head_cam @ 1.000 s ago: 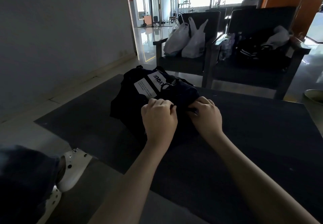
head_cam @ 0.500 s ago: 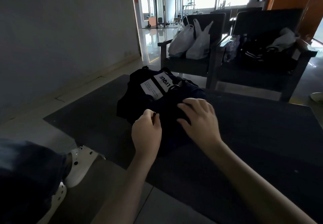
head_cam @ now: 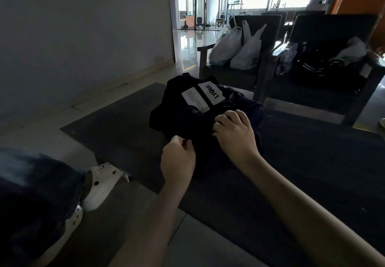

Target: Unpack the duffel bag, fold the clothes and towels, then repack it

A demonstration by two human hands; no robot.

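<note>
Lying on a dark floor mat [head_cam: 312, 162], a black duffel bag [head_cam: 183, 118] is handled by two bare hands.

The mat is spread over a pale tiled floor, and the bag is set near its far edge, just in front of a dark armchair [head_cam: 229, 77] on which two white plastic bags [head_cam: 239, 52] are propped. A second armchair [head_cam: 325, 91] is placed beside it, loaded with dark items. The right hand [head_cam: 235, 135] is laid on the bag's top, its fingers curled down and dug into the fabric. The left hand [head_cam: 178, 162] is held at the bag's near edge, its fingers closed tight and thumb pressed to forefinger; what is pinched there cannot be told. A white shoe [head_cam: 102, 183] is seen at the left. White labels [head_cam: 210, 93] are fixed to the bag's top.
</note>
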